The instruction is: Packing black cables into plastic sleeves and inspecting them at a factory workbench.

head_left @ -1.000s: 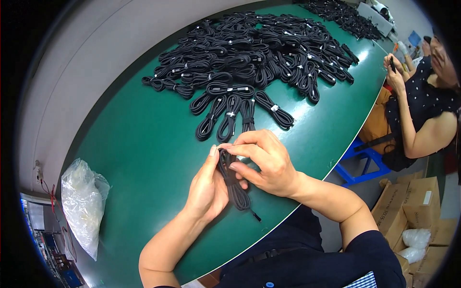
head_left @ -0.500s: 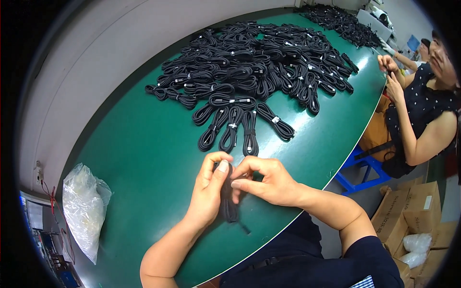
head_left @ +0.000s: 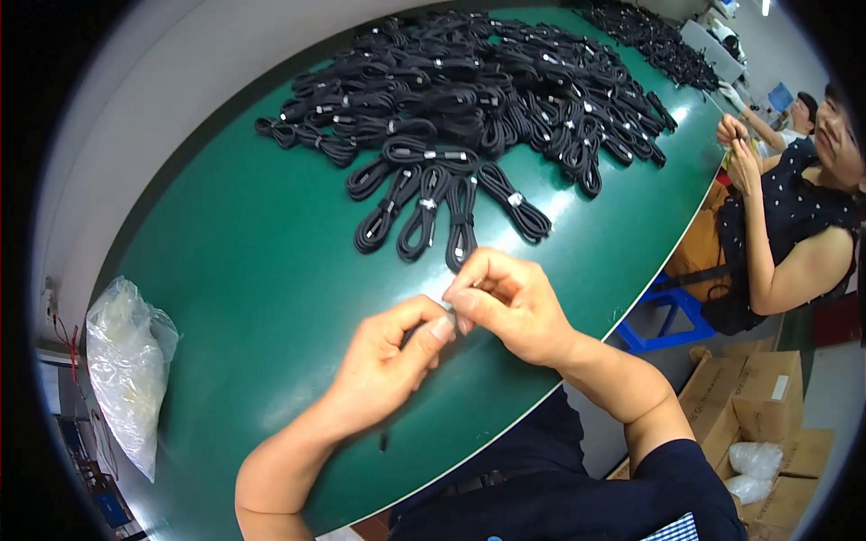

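Observation:
My left hand [head_left: 383, 365] is closed over a coiled black cable [head_left: 411, 334], and its fingers hide most of the coil. Against the left thumb and fingertips, my right hand [head_left: 514, 307] pinches a small pale tip [head_left: 448, 307], apparently the cable's end. What lies deeper between the fingers is hidden. A short dark cable end [head_left: 383, 442] shows below the left wrist. Just beyond my hands, several tied black cable coils [head_left: 422, 216] are laid out in a fan on the green table [head_left: 244, 298]. One coil [head_left: 461, 225] reaches close to my right fingers.
A large heap of black cable coils [head_left: 469, 99] covers the far table, with another pile [head_left: 649, 45] beyond. A clear plastic bag [head_left: 131, 379] lies at the left edge. A co-worker [head_left: 785, 216] sits at the right near a blue stool [head_left: 667, 316] and cardboard boxes [head_left: 767, 397].
The cable coil, upright and visible between my hands before, is now mostly hidden by my left hand. My right hand has risen slightly, its fingertips now meeting the left's at the pale tip.

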A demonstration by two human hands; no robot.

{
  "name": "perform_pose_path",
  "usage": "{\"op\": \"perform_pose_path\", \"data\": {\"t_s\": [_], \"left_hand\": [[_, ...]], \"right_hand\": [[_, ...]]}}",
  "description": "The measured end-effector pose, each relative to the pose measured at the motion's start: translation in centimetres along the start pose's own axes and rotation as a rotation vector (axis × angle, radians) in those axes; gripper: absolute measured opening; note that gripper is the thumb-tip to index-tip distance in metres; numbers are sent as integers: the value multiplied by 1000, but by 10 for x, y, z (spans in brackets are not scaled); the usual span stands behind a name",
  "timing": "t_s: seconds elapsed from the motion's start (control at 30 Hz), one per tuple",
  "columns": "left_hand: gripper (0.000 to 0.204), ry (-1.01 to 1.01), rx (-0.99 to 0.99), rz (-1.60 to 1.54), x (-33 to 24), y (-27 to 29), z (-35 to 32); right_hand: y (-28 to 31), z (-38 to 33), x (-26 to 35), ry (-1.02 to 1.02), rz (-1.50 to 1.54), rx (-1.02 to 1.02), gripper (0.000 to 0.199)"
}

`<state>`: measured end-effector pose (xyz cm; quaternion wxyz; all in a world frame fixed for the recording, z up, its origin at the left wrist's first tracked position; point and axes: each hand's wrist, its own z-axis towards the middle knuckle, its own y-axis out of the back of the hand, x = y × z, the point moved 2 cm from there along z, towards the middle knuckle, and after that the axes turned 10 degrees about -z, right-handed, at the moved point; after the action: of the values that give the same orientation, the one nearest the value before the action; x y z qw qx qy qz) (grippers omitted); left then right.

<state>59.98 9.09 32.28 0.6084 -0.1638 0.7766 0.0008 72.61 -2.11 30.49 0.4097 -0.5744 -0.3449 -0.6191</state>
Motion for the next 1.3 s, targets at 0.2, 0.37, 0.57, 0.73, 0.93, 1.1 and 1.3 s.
{"op": "perform_pose_path", "data": {"t_s": [0.2,0.37,0.57,0.73,0.93,1.1,1.3], "left_hand": [[17,-124,-66,182,-5,11,8],[14,-335,-361,784,-24,56,20],[13,-448,-798,1719,-42,175,26],[17,-265,-939,1821,-13,261,21],[36,-620,-682,1365,-36,143,50],[32,-719,-251,903,-20,34,53],[42,-330,-33,138,-4,18,44]], "right_hand": [[12,7,1,-160,-110,35,16],[54,21,23,103,-846,-173,16],[83,48,-3,371,-1346,-183,13],[69,69,1,290,-1575,-224,36],[67,72,1,238,-1541,-82,48],[52,54,0,57,-974,-76,29],[17,25,21,-28,-329,14,16]]}}
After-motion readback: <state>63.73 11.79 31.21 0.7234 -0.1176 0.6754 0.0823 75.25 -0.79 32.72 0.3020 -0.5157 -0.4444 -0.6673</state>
